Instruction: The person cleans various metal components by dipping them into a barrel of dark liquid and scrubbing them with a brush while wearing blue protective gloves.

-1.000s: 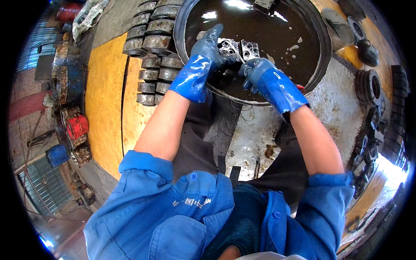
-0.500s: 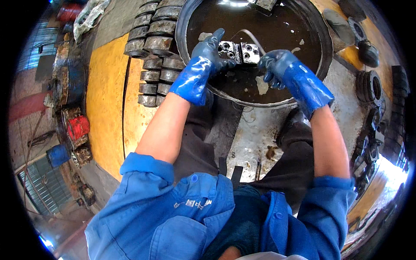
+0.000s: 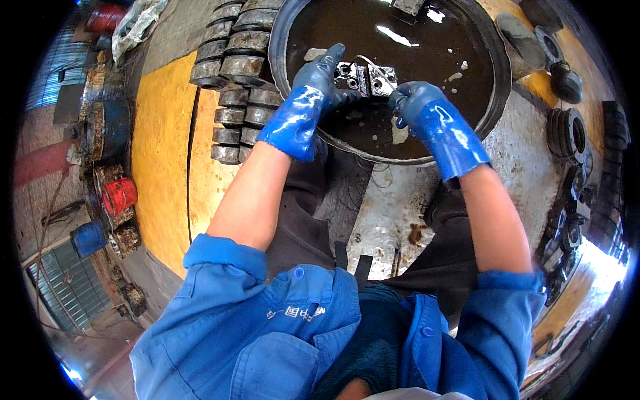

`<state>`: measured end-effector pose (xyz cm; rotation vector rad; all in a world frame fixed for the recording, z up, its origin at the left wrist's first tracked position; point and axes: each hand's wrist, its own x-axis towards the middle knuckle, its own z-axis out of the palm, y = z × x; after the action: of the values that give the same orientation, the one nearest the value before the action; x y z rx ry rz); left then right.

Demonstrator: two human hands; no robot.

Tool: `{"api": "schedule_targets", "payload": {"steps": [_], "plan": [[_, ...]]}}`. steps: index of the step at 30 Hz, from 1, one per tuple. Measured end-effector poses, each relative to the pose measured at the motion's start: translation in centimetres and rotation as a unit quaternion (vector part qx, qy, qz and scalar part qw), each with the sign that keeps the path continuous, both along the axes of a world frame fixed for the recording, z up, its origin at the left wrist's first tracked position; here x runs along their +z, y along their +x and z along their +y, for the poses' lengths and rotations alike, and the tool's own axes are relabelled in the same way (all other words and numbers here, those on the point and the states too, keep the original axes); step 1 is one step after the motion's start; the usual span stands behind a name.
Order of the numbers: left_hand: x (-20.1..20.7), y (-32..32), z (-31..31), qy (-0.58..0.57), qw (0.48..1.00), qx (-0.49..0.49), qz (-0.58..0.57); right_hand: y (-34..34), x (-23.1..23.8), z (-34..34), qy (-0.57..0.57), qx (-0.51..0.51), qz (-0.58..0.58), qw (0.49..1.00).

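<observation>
A shiny metal block (image 3: 351, 78) with round holes and a dark groove across it is held above the dark liquid in a large round basin (image 3: 501, 93). My left hand (image 3: 323, 79), in a blue rubber glove, grips the block's left end, thumb and fingers on either side. Closed at the block's right end is my gloved right hand (image 3: 417, 103), with a thin, bent, wire-like strip (image 3: 369, 61) rising from it. The strip arches leftward over the block's top. Its lower end is hidden in the glove.
Stacked steel rings (image 3: 243, 67) stand left of the basin on a yellow board (image 3: 160, 153). Another metal block (image 3: 408, 5) shows at the basin's far side. At the right are a metal can (image 3: 519, 43) and more rings (image 3: 567, 133).
My right hand has shifted left and slightly down, closer to the block. The strip now lies lower and farther left across it. My left hand and the block have barely moved.
</observation>
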<state>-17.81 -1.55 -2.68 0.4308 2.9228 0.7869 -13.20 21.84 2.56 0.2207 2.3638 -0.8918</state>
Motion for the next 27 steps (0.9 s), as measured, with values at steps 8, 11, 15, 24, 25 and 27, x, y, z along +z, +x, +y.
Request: {"api": "schedule_targets", "payload": {"steps": [8, 11, 15, 24, 25, 27], "plan": [[1.1, 0.7, 0.6, -0.057, 0.998, 0.000, -0.018, 0.0, 2.3, -0.9, -0.047, -0.022, -0.117, 0.992], [1.0, 0.3, 0.5, -0.039, 0.999, 0.002, -0.010, -0.1, 0.4, -0.4, -0.059, -0.025, -0.061, 0.996], [1.1, 0.4, 0.8, -0.029, 0.999, 0.007, -0.033, -0.2, 0.1, -0.3, 0.046, 0.027, -0.017, 0.998], [1.9, 1.2, 1.3, -0.064, 0.998, 0.013, 0.003, 0.0, 2.8, 1.8, -0.016, -0.057, -0.078, 0.995], [2.2, 1.2, 1.5, -0.069, 0.997, 0.022, -0.001, 0.1, 2.1, 2.0, -0.010, -0.042, -0.091, 0.995], [2.9, 1.2, 2.0, -0.078, 0.996, 0.038, -0.009, 0.3, 0.6, 2.4, 0.002, -0.012, -0.115, 0.993]]}}
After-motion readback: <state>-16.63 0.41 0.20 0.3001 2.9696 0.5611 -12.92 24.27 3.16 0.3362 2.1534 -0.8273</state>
